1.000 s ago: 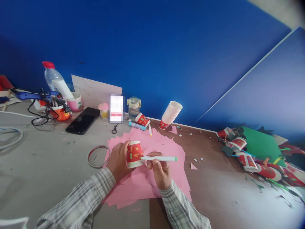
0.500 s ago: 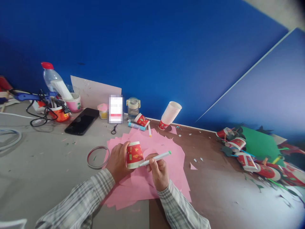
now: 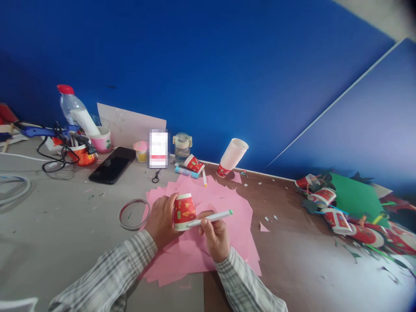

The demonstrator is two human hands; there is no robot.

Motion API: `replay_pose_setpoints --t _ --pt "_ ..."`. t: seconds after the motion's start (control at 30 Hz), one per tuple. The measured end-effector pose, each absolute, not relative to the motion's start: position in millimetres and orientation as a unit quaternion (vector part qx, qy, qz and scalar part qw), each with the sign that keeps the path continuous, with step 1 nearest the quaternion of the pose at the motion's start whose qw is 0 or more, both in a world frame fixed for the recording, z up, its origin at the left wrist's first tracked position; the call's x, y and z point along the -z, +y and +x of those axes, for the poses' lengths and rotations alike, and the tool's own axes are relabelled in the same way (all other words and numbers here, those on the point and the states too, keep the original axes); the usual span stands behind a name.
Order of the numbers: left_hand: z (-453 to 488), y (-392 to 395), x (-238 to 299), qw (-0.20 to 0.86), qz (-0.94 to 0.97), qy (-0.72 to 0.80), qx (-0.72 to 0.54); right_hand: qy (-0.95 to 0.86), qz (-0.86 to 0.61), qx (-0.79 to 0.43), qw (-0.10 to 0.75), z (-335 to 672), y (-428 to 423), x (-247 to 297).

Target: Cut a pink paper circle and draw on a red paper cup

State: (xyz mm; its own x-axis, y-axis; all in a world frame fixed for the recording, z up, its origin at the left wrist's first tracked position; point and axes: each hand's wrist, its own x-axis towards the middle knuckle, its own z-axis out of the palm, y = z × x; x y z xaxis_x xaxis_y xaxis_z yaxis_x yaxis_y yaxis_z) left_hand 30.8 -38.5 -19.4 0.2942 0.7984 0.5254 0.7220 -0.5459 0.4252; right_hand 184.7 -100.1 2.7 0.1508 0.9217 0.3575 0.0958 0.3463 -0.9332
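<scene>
My left hand (image 3: 161, 220) is closed around the left side of a red paper cup (image 3: 184, 211) printed with gold figures and a star. The cup is upside down, its white rim low and tinted green along the edge. Between the fingers of my right hand (image 3: 215, 237) is a white marker (image 3: 212, 217) with a green end. Its left tip meets the lower right of the cup near the rim; whether it touches I cannot tell. Under both hands lie overlapping sheets of pink paper (image 3: 237, 242).
A tape ring (image 3: 121, 216) lies left of the pink paper. Behind stand a phone (image 3: 112, 165), small scissors (image 3: 156, 176), a glue stick (image 3: 186, 172), a lidded jar (image 3: 182, 147), a tipped cup (image 3: 194, 164) and a leaning cup stack (image 3: 232, 157). Cup crafts (image 3: 338, 221) crowd the right.
The marker has shifted slightly left and down along the cup's rim with my right hand. My left hand and the cup stay almost in place.
</scene>
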Motion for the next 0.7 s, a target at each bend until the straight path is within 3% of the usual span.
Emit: replay_pose_setpoints --t 0.7 --pt "31.0 -38.8 17.2 0.053 0.805 0.474 -0.352 -0.547 -0.463 -0.337 0.610 184.5 -99.0 2.3"
